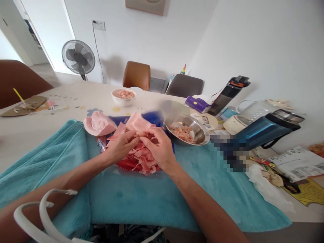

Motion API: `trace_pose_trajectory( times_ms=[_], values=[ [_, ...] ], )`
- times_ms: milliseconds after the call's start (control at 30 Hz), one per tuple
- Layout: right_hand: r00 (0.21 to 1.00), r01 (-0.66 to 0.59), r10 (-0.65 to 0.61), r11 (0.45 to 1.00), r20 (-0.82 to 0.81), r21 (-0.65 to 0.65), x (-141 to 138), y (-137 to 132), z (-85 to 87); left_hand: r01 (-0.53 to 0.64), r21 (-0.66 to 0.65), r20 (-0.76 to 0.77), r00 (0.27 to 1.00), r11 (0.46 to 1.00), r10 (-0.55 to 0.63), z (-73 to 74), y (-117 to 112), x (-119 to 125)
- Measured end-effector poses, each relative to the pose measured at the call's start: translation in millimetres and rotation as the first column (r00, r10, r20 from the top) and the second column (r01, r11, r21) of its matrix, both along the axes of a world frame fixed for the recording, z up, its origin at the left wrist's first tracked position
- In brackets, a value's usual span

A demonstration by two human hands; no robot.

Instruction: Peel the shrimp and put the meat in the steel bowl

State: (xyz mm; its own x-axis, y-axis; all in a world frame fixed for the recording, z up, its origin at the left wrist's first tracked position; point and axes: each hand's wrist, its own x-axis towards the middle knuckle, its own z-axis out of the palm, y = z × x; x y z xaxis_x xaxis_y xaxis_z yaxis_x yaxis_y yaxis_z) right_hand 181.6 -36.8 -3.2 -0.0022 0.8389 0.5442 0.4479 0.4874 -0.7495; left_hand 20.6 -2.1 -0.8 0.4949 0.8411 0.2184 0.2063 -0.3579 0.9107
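Observation:
Both hands meet above a heap of torn pink membrane and peel (144, 158), which looks like pomelo waste. My left hand (125, 143) and my right hand (160, 146) have bent fingers pinched together on a small pale-pink piece of pomelo (141, 134), partly hidden by the fingertips. Under the heap lies a red and blue plastic bag (121, 167). A thick, hollow piece of pink pomelo peel (98, 123) sits to its left. Right of my right hand stands a steel bowl (202, 130) holding loose pink pulp (182, 131).
A teal towel (141, 202) covers the near table. Farther back is a white bowl (123, 100) of pulp. On the right are a blue flask (263, 130), a dark bottle (225, 96), a purple tissue pack (197, 104), scissors (291, 185) and papers.

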Motion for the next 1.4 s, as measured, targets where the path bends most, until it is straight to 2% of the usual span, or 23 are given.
trace_pose_trajectory(
  times_ms=[200,367,467,633,733,800,900,1000,1100,1233,1400],
  values=[
    [0.999,-0.012,0.007,0.989,-0.039,-0.146,-1.3,0.4,-3.8,-0.025,0.084,-0.058,0.998,0.996,0.03,-7.2,1.8,-1.2],
    [1.0,0.017,-0.019,0.995,-0.021,-0.096,-2.7,-1.5,0.6,-0.03,0.146,-0.088,0.995,0.989,0.043,-4.4,-0.8,-1.7],
    [0.998,0.02,-0.025,0.995,-0.049,-0.094,-2.4,-2.9,4.3,-0.006,0.116,-0.075,0.997,0.993,0.015,-1.1,-3.3,-1.3],
    [0.974,0.008,-0.058,0.974,-0.218,-0.225,-0.8,-0.6,2.5,0.018,0.014,-0.062,0.998,1.0,-0.017,2.3,-5.9,-2.0],
    [0.917,-0.086,-0.049,0.945,-0.397,-0.314,-2.2,1.8,0.1,0.021,-0.033,-0.012,1.0,0.999,-0.022,2.2,-4.9,-2.6],
    [0.835,-0.206,-0.021,0.915,-0.549,-0.348,-3.8,2.4,0.6,0.026,-0.056,0.017,1.0,0.998,-0.025,1.4,-3.3,-3.1],
    [0.688,-0.38,-0.026,0.839,-0.726,-0.39,-5.0,2.0,3.8,0.033,-0.104,0.021,0.999,0.994,-0.031,0.7,-1.0,-4.3],
    [0.605,-0.507,-0.031,0.755,-0.796,-0.416,-3.8,2.1,5.8,0.057,-0.188,0.062,0.997,0.981,-0.046,1.5,-0.2,-4.8],
    [0.558,-0.572,-0.039,0.706,-0.829,-0.418,-2.2,3.2,5.3,0.102,-0.3,0.164,0.985,0.949,-0.054,1.4,-0.1,-4.8],
    [0.534,-0.616,-0.048,0.661,-0.844,-0.427,-1.7,3.5,4.7,0.203,-0.429,0.294,0.953,0.88,-0.077,-1.7,1.5,-6.6],
    [0.497,-0.646,-0.055,0.642,-0.866,-0.412,-2.0,0.0,7.5,0.194,-0.426,0.293,0.954,0.884,-0.068,-1.3,4.8,-11.7]
  ],
)
